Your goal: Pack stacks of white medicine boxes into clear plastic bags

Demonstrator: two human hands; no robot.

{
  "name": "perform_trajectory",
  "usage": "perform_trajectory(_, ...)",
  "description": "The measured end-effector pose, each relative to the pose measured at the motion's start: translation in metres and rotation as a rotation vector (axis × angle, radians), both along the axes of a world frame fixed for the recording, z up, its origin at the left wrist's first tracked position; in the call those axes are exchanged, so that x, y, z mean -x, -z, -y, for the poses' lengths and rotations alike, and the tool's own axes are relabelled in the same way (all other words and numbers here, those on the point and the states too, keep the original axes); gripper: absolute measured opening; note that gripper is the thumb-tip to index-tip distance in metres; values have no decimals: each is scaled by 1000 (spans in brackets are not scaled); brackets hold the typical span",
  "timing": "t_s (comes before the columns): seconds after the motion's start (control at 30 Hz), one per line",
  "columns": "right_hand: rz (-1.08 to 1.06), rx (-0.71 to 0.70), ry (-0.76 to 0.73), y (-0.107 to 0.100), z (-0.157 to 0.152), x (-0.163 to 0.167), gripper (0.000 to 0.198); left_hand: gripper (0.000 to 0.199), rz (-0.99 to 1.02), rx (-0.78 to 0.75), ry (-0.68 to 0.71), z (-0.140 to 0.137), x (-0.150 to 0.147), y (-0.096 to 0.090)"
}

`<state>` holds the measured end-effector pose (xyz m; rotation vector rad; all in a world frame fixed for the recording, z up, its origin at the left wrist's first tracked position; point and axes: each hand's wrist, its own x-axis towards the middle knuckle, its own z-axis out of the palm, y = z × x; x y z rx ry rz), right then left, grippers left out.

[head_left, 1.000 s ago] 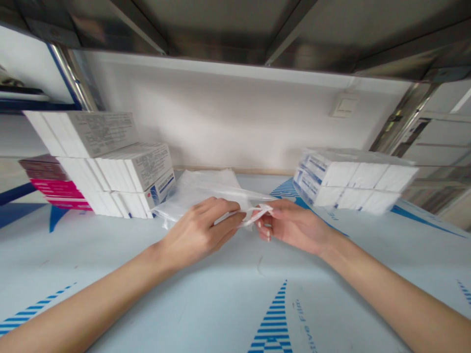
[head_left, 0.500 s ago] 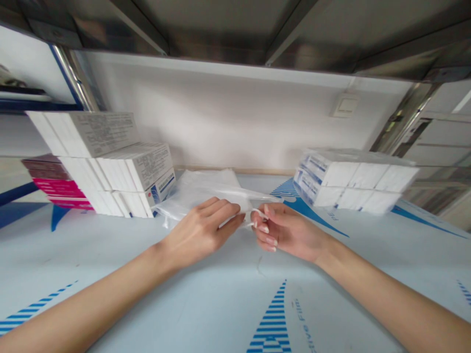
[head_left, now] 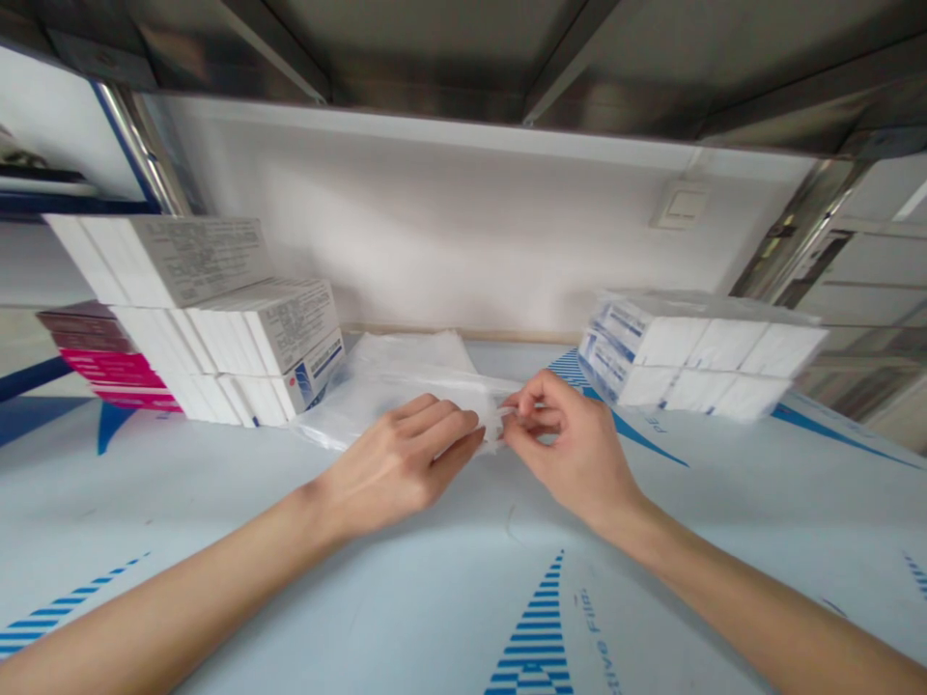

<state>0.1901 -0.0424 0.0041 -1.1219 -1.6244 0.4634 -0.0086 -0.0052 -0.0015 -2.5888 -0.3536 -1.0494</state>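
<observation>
A clear plastic bag (head_left: 362, 391) lies on the blue film-covered table, over a flat stack of similar bags (head_left: 420, 349). My left hand (head_left: 412, 454) is closed on the near right part of the bag, thumb against the fingers. Close beside it, my right hand (head_left: 569, 434) pinches the bag's right end between thumb and forefinger, where a thin white strip shows. The fingertips of the two hands are a small gap apart. What lies under the left palm is hidden.
White printed boxes (head_left: 238, 328) stand stacked at the left, with pink boxes (head_left: 112, 372) behind them. Plastic-wrapped white boxes (head_left: 702, 352) sit at the right. A metal shelf (head_left: 435, 58) hangs overhead, and a wall switch (head_left: 681, 205) is on the back wall.
My right hand has turned from palm-up to palm-down, and its thumb and forefinger now pinch the bag's end. My left hand has hardly moved.
</observation>
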Motion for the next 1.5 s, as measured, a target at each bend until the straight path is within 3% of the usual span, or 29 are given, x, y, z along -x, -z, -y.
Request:
perform_trajectory(0.17, -197, 220, -242, -6, -12, -13, 31, 12, 0, -145, -22, -4, 5, -5)
perform_trajectory(0.37, -261, 265, -312, -16, -22, -33, 27, 16, 24, -131, -68, -12, 13, -6)
perform_trajectory(0.63, -116, 87, -281, -17, -20, -37, 17, 17, 147, 142, 28, -9, 10, -3)
perform_trajectory(0.83, -147, 5, -229, -19, -3, -16, 18, 10, 243, 205, 113, 3, -3, -9)
perform_trajectory(0.97, -161, -101, -175, -22, 3, -12, 16, 7, 288, 364, 82, 12, -6, -16)
perform_trajectory(1.1, -120, -120, -198, -22, 3, -15, 13, 9, 334, 521, 33, 16, -4, -21)
perform_trajectory(1.2, -94, -139, -208, -21, 3, -15, 12, 3, 366, 561, 31, 16, -5, -21)
perform_trajectory(1.33, -85, -167, -234, -19, 5, -13, 17, 25, 430, 570, 61, 15, -8, -20)
perform_trajectory(1.43, -79, -184, -231, -18, 6, -11, 20, 9, 395, 580, 55, 15, -9, -21)
perform_trajectory(1.5, -61, -206, -216, -18, 7, -11, 20, 12, 376, 597, 46, 15, -9, -22)
